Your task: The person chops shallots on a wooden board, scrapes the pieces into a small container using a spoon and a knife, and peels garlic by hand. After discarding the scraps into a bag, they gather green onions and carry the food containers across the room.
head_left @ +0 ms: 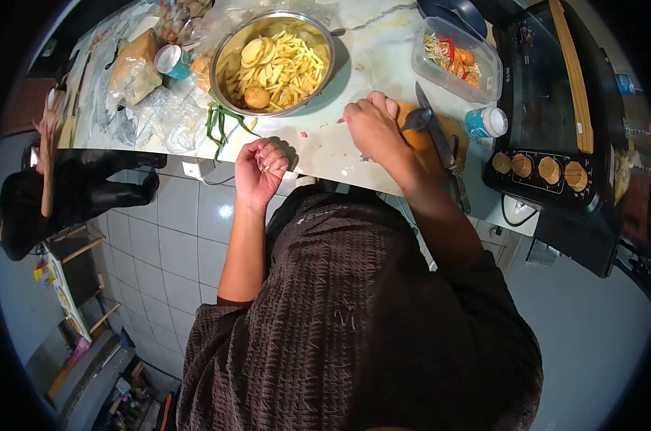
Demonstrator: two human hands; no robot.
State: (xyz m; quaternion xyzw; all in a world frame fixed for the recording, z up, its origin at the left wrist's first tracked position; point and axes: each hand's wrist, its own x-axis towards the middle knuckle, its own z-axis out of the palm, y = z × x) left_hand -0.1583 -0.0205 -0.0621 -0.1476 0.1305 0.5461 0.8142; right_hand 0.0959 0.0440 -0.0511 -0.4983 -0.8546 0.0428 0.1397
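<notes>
My left hand (262, 172) is at the counter's front edge, palm up, with its fingers curled over something small that I cannot make out. Resting over the counter to its right, my right hand (374, 128) has its fingers folded in; whatever they hold, if anything, is hidden. Beside the right hand lie a dark spoon (416, 119) and a long knife (437, 133) on a wooden cutting board (451, 129). Behind my hands stands a steel bowl (330, 68) filled with potato strips (286, 65), some slices and a round peeled piece. Green chilies (221, 126) lie left of it.
Plastic bags (171, 115) and a blue-and-white cup (173, 62) crowd the left. A clear container (492, 86) of vegetables stands at the back right, near another blue-and-white tub (486, 122) and a black oven (555, 108). Another person (67, 187) sits at the left.
</notes>
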